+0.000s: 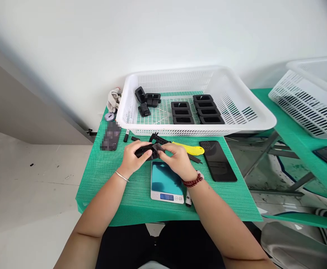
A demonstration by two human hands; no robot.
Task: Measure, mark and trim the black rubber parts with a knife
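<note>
Between my two hands is a black plastic part, held just above the far edge of a digital scale. My left hand grips its left side, with the thumb along the front. The fingers of my right hand are closed on a small dark piece at its right end; whether that piece is joined to the part I cannot tell. Behind my hands lie a black caliper and a yellow-handled cutter knife. The scale's plate is bare and its display is lit.
A white basket at the back holds several black frames and loose black parts. A phone lies left, a larger black phone right. Markers are on the green mat. Another basket stands on the neighbouring table.
</note>
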